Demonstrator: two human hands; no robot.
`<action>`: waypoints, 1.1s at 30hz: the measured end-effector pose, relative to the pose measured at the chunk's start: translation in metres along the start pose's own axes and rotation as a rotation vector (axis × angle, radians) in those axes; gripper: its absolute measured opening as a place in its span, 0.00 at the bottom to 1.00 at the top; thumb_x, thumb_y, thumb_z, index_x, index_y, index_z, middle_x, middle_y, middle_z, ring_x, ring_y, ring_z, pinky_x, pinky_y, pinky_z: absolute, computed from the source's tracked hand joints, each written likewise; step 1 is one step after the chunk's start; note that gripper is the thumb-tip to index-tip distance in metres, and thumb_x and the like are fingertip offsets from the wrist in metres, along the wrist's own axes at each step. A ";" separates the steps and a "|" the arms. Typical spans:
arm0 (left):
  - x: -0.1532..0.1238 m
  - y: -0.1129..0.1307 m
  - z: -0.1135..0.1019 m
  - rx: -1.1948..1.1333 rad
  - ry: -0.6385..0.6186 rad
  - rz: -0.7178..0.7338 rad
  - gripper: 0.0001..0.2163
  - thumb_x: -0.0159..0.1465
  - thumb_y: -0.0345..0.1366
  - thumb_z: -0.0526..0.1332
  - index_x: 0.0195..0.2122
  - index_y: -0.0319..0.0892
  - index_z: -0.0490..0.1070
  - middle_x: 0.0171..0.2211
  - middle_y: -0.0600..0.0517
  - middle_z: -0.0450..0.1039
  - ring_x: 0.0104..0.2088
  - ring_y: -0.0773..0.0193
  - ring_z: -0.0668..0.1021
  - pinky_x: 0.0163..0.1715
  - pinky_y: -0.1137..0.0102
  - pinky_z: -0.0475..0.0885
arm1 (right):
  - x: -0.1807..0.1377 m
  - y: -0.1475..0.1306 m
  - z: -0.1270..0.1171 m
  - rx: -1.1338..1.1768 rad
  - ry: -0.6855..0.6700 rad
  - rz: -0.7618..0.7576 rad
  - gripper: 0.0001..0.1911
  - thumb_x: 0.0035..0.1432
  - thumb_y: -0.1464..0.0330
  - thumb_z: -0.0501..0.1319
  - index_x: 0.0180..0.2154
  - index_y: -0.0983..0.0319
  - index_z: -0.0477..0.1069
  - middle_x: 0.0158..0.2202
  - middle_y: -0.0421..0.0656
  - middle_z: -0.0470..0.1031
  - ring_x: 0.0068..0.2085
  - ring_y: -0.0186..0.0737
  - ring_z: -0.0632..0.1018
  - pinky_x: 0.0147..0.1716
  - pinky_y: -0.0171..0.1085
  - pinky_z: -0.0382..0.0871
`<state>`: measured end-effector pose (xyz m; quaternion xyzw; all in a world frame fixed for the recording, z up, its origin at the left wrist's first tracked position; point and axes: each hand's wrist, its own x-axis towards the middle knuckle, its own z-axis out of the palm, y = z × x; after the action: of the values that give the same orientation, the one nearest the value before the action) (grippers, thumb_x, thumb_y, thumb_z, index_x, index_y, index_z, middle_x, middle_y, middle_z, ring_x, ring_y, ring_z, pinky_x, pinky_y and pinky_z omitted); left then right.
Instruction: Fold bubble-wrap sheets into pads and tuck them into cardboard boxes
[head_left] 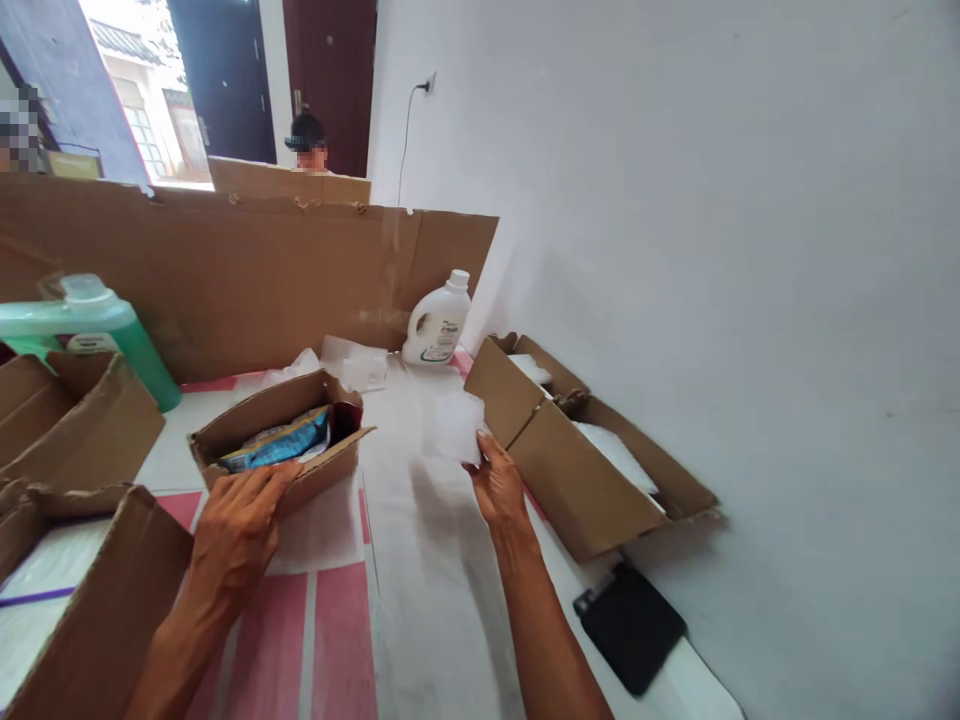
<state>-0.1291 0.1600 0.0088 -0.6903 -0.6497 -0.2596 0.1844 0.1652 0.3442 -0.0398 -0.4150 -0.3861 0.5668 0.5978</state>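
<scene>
My right hand (496, 485) pinches the edge of a small translucent white plastic piece (459, 428), perhaps a bag or sheet, above the white table covering. My left hand (241, 520) is at the near wall of a small open cardboard box (330, 482), its fingers bent over the rim. Inside that box lies a blue shiny packet (289, 440), with other packaging partly hidden beneath it. Crumpled clear plastic (356, 365) rests behind the box.
Long cardboard boxes (566, 480) holding white packs stand along the right wall, near a black flat object (634, 625). A white jug (439, 325) and a green bottle (112, 325) stand before a cardboard partition (262, 280). More boxes (105, 610) are left. A person (307, 140) is beyond.
</scene>
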 end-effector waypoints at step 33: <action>-0.129 0.130 -0.062 -0.652 0.003 -0.103 0.04 0.66 0.37 0.64 0.34 0.47 0.78 0.35 0.53 0.78 0.35 0.65 0.82 0.36 0.73 0.76 | -0.242 -0.038 -0.056 -0.023 -0.501 0.030 0.18 0.47 0.67 0.77 0.27 0.59 0.67 0.37 0.38 0.68 0.39 0.37 0.70 0.39 0.34 0.67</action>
<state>-0.0107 0.0085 -0.0077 -0.6790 -0.5662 -0.4636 -0.0587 0.2165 0.0984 -0.0222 -0.2740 -0.5224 0.6563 0.4705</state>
